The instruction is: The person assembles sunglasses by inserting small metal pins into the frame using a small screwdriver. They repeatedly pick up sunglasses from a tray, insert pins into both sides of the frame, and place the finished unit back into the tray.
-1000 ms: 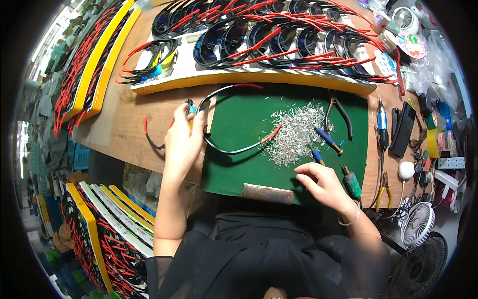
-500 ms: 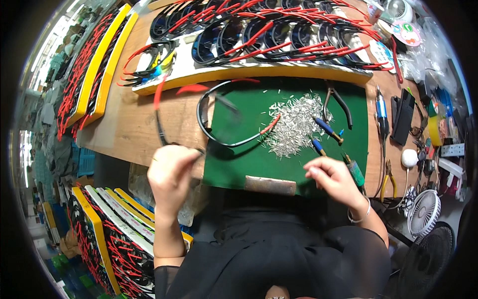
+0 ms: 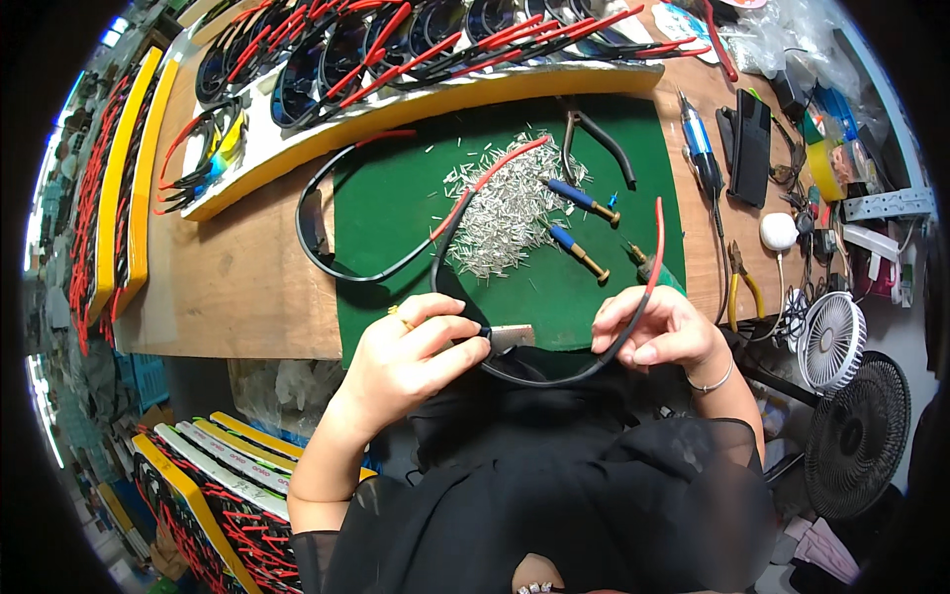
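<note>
A black curved glasses frame (image 3: 539, 381) with red arm tips is held between my hands over the near edge of the green mat (image 3: 396, 238). My left hand (image 3: 396, 366) pinches the frame on its left side, fingers closed. My right hand (image 3: 673, 332) has its fingers curled at the other arm, below the red tip. Another black frame (image 3: 381, 278) lies on the mat to the left. Beyond my hands, small silvery pins (image 3: 500, 223) are heaped. A flat metal block (image 3: 512, 337) sits at the mat's near edge, partly hidden by my left fingers.
Blue-handled screwdrivers (image 3: 579, 196), a green-handled tool (image 3: 668, 277) and black-handled pliers (image 3: 606, 141) lie right of the heap. A yellow-edged foam tray (image 3: 416, 107) of glasses stands behind. Farther right are a blue electric screwdriver (image 3: 699, 139), yellow pliers (image 3: 744, 287) and a white fan (image 3: 831, 342).
My left hand has brought the glasses frame from the left to in front of me, and my right hand has closed around its other arm. The view has shifted to the right.
</note>
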Tool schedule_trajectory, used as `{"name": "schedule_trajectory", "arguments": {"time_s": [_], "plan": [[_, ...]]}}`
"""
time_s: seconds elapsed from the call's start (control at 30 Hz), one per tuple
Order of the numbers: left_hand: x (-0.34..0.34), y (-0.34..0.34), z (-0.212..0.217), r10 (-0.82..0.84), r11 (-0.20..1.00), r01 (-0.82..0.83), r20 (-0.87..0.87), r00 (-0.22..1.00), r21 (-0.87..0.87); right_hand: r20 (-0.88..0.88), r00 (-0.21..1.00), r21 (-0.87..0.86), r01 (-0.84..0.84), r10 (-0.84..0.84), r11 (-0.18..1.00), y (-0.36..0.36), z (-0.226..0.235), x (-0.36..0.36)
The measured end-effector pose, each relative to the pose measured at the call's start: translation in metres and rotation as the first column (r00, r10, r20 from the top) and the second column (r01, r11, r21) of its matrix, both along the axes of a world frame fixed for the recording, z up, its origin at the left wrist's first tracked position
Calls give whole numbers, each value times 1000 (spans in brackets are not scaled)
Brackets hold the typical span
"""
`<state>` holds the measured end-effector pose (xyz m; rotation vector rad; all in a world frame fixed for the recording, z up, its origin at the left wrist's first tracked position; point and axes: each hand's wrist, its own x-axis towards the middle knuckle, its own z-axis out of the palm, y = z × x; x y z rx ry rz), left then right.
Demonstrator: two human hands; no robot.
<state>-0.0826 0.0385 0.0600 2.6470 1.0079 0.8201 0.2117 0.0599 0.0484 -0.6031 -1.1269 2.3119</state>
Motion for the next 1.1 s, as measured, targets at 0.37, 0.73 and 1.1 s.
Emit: {"name": "schedule_trajectory", "arguments": {"time_s": [0.37, 0.73, 1.1], "plan": [[21, -11, -32, 405, 865, -192, 419, 813, -464, 115, 984, 718, 12, -136, 696, -11, 31, -22], [72, -47, -50, 898, -87, 816, 310, 313, -572, 97, 871, 969, -192, -482, -152, -31, -3, -54], [75, -33, -50, 948, -223, 791, 64, 313, -570, 240, 800, 969, -232, -551, 86, -23, 1, -33]]}}
